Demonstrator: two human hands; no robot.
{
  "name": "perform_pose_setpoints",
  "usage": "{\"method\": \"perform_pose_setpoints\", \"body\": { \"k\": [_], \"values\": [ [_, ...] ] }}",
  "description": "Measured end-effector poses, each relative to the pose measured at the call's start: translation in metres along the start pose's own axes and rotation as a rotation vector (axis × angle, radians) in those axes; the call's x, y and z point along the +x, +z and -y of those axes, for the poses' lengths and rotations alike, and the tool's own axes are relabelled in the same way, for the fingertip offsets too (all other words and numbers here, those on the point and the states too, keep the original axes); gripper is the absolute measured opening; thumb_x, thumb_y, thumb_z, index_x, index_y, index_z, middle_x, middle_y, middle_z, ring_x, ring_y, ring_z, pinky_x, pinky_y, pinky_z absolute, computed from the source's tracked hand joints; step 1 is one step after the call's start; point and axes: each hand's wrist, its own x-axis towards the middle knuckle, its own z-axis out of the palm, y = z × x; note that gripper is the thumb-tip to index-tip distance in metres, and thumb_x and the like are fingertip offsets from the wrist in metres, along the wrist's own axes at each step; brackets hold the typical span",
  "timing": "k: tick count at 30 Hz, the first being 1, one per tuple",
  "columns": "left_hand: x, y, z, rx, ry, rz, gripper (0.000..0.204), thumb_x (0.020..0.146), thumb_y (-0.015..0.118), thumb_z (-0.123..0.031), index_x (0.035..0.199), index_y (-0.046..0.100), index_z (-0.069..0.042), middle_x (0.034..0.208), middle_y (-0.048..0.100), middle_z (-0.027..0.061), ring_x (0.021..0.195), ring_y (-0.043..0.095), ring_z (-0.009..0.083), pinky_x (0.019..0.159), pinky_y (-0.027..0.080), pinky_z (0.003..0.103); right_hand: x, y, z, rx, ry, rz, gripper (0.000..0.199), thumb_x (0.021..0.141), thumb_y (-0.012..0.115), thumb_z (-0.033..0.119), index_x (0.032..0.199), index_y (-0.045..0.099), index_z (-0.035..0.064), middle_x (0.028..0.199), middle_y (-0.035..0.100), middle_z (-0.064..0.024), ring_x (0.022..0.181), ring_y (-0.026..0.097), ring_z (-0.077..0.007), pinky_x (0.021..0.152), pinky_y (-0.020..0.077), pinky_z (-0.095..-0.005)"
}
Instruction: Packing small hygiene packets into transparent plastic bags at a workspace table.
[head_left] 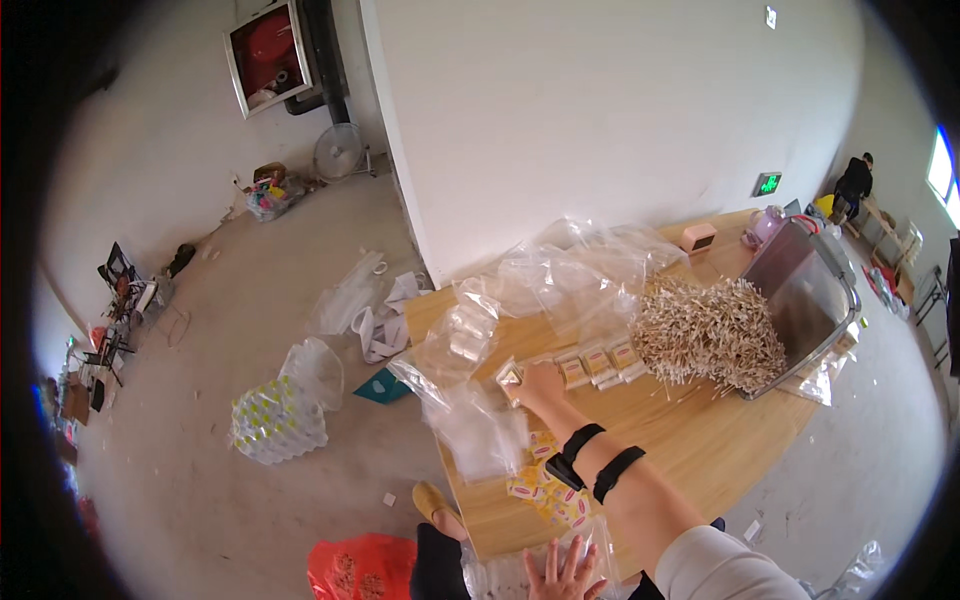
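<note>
My right hand [543, 388] reaches across the wooden table [690, 450], its fingers closed around a small pale pack [509, 379] at the left end of a row. Beside it stand several similar small packs [598, 364] with yellow and red print. Behind the row's right end lies a big heap of thin sticks with pale tips [710, 335], which look like cotton swabs. My left hand [567, 572] rests at the near edge with fingers spread over a clear plastic bag [490, 578]. Between my hands are loose yellow printed cards [550, 490].
A grey plastic bin [800, 290] lies tipped at the heap's right. Clear bags [570, 270] cover the table's back and left. A small pink device [698, 237] stands behind. On the floor are a bottle bundle [280, 420] and a red bag [360, 568]. Another person [853, 185] is far right.
</note>
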Motion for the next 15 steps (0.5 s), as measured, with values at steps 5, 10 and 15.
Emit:
{"method": "perform_pose_setpoints", "body": {
  "k": [5, 10, 15],
  "values": [
    [0.002, -0.003, -0.007, 0.018, 0.066, -0.045, 0.060, 0.089, 0.055, -0.045, 0.137, 0.046, -0.009, 0.153, 0.026, 0.0114, 0.141, 0.018, 0.0430, 0.107, 0.011, 0.071, -0.004, 0.029, 0.000, -0.378, -0.135, -0.393, 0.054, 0.073, 0.070, 0.044, 0.107, 0.064, 0.0026, 0.106, 0.062, -0.0219, 0.099, 0.060, -0.0355, 0.085, 0.0472, -0.0421],
    [-0.001, 0.012, -0.004, 0.049, 0.073, -0.060, 0.060, 0.089, 0.054, -0.045, 0.137, 0.046, -0.009, 0.153, 0.027, 0.0116, 0.141, 0.019, 0.0423, 0.107, 0.010, 0.071, -0.028, -0.016, -0.031, 0.305, -0.116, -0.391, 0.051, 0.074, 0.073, 0.025, 0.112, 0.053, -0.0014, 0.107, 0.060, -0.0206, 0.090, 0.062, -0.0325, 0.077, 0.0504, -0.0416],
    [-0.004, 0.017, 0.006, 0.166, 0.078, -0.172, 0.055, 0.089, 0.053, -0.044, 0.133, 0.050, -0.012, 0.142, 0.042, 0.0128, 0.131, 0.037, 0.0408, 0.103, 0.023, 0.070, -0.178, -0.111, -0.103, 0.464, -0.041, -0.190, 0.047, 0.076, 0.069, 0.021, 0.114, 0.050, 0.0001, 0.102, 0.063, -0.0201, 0.099, 0.060, -0.0368, 0.082, 0.0489, -0.0428]
  ]
}}
